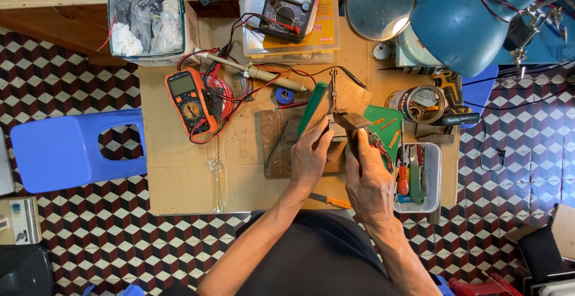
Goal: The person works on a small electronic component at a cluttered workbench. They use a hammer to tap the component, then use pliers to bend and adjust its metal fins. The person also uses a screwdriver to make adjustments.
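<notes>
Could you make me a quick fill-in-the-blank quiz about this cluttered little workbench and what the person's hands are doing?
1. The multimeter lying left of the hands has an ____ casing.
2. The stool beside the table is ____.
3. The left hand and right hand both grip a small ____-coloured block over the wooden board.
4. The plastic tub right of the hands holds ____.

Missing words: orange; blue; brown; tools

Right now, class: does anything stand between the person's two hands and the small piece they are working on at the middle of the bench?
Nothing visible does. The left hand and the right hand already close on the small brown piece from both sides, above the dark work board. The green-handled tool lies just beside the left fingers.
</notes>
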